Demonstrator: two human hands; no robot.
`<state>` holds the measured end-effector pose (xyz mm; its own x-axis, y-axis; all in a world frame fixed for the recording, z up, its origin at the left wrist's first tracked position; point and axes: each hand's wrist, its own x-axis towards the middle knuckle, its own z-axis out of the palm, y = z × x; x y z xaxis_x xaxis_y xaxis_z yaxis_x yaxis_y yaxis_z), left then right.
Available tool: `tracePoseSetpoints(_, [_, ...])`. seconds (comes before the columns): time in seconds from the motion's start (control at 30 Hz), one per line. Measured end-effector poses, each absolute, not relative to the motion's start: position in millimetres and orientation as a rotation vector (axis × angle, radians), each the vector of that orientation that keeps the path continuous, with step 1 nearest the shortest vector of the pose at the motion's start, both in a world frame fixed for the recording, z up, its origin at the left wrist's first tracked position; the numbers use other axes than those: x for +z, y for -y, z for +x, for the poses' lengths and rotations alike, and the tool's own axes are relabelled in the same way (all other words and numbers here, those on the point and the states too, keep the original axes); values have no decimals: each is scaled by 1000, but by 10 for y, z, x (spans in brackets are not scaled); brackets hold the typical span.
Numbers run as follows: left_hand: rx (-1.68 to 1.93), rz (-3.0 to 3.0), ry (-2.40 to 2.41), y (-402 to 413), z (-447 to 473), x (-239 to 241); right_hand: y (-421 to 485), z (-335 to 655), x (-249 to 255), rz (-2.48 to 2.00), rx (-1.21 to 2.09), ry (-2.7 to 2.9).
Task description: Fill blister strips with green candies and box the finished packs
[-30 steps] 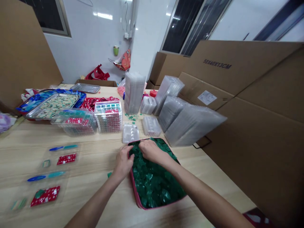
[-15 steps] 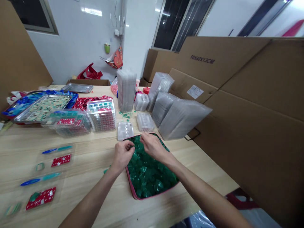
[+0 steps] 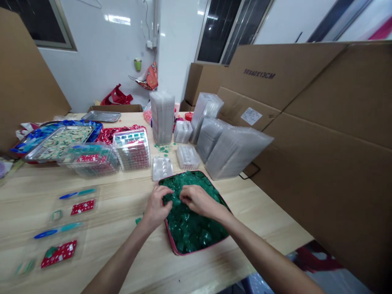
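Observation:
A red-rimmed tray (image 3: 172,241) full of shiny green translucent pieces (image 3: 190,226) stands in front of me. My left hand (image 3: 157,206) is at its left edge, fingers curved with a gap between thumb and forefinger; nothing shows in it. Over the green pieces, my right hand (image 3: 199,200) has its fingers drawn together in a pinch; what they hold, if anything, is hidden. Just beyond the tray lies a clear plastic blister tray (image 3: 162,168). On the left, two clear packs hold a blue-and-teal stick (image 3: 58,230) and a red dotted packet (image 3: 59,254) each.
Stacks of clear blister trays (image 3: 235,153) stand at the back right beside a large cardboard box (image 3: 321,143). Filled clear packs (image 3: 131,149) are stacked at left, near a metal tray (image 3: 29,157) of small pale pieces. Green scraps (image 3: 162,149) lie on the table.
My right hand has come down and nearer over the green pieces, uncovering the tray's far edge. My left hand's thumb and forefinger have parted. The view has shifted slightly.

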<state>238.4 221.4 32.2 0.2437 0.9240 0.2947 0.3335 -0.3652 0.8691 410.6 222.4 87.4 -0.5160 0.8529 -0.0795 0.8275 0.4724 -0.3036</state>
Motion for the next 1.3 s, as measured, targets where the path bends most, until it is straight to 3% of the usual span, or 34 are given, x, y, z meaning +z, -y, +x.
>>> tracePoseSetpoints(0.23, [1062, 1833, -1169, -2136, 2510, 480, -2192, 4162, 1095, -1412, 623, 2412])
tracePoseSetpoints(0.5, [1029, 1946, -1148, -2072, 2659, 729, -2186, 4226, 1183, -1488, 125, 2342])
tracePoseSetpoints(0.77, [1064, 2097, -1265, -2183, 2573, 507, -1923, 5072, 1216, -1609, 907, 1645])
tracePoseSetpoints(0.97, [1031, 2313, -1166, -2040, 2675, 321, -1443, 5203, 920, -1684, 1017, 1472])
tracePoseSetpoints(1.17, [853, 2589, -875, -1717, 2719, 280, -1260, 5534, 803, -1828, 804, 1452])
tracePoseSetpoints(1.3, [806, 2631, -881, -1700, 2615, 233, -1252, 5589, 793, -2035, 558, 1820])
